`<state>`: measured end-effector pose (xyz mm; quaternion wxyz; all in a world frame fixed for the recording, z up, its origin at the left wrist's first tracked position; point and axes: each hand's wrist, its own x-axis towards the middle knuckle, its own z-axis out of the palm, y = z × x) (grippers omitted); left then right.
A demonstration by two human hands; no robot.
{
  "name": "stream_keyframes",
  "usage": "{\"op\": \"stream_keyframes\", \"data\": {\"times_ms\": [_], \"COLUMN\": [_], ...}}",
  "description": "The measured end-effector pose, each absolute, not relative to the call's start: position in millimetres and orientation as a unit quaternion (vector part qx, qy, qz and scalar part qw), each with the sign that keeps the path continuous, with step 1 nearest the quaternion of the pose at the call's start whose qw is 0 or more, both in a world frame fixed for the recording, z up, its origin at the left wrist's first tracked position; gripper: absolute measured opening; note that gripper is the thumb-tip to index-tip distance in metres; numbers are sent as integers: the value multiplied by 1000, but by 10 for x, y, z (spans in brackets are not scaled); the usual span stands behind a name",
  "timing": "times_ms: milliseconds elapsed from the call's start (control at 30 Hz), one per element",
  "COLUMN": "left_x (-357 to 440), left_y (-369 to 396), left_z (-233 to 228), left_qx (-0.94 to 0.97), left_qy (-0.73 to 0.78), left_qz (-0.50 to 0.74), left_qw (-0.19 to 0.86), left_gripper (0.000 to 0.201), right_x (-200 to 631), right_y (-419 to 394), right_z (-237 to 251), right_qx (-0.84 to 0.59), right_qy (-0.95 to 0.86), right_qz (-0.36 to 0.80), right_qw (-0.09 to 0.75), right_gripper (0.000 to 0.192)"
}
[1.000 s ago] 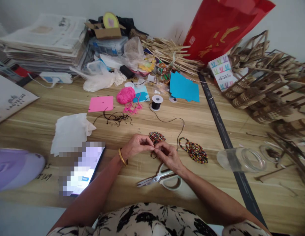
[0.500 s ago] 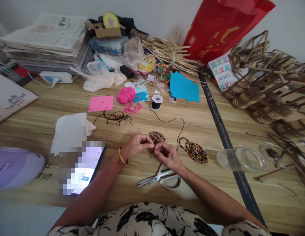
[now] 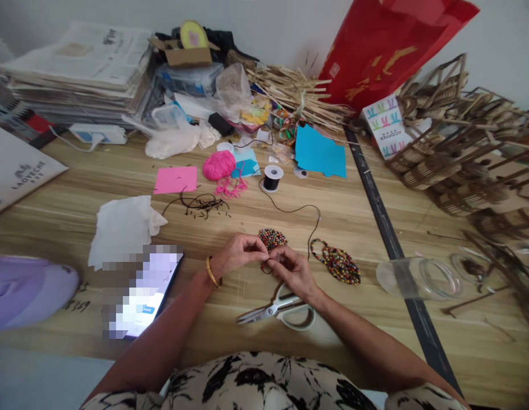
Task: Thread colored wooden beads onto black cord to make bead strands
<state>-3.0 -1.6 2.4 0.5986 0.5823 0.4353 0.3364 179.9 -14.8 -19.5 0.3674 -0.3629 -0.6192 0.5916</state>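
Your left hand [image 3: 238,254] and right hand [image 3: 292,272] meet at the centre of the frame, fingertips pinched narrow on the black cord [image 3: 290,209] where it forms a small loop at the near edge of the round beaded disc [image 3: 272,238]. What exactly sits between the fingertips is too small to tell. The cord runs up and back to the black thread spool [image 3: 271,177] in the upper middle. Just right of your right hand lies a heap of coloured beads [image 3: 337,263]; the scissors [image 3: 276,306] lie below your right wrist. A clear glass jar [image 3: 418,278] lies tipped on its side at the right. If your pinch slackens, I judge the loop could slip open and loosen the disc. A sweep of your right wrist could scatter the beads.
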Motion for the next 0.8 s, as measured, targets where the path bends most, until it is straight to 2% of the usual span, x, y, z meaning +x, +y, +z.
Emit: {"op": "stream_keyframes", "data": {"times_ms": [300, 500, 633, 800], "left_x": [-51, -108, -147, -131], "left_y": [-19, 21, 42, 35], "left_z": [12, -24, -10, -25], "left_qx": [594, 589, 618, 708], "left_qy": [439, 485, 548, 575], "left_qz": [331, 363, 373, 315], "left_qw": [587, 536, 424, 261], "left_gripper": [15, 17, 14, 12], "right_x": [1805, 1806, 1802, 1796], "right_y": [-139, -128, -120, -119], "right_z": [-217, -217, -206, -196], "right_qx": [-380, -382, -385, -376], "right_qy": [-618, -614, -618, -612], "right_qz": [584, 568, 551, 562], "right_qw": [366, 392, 408, 411], "right_gripper": [22, 20, 20, 21]}}
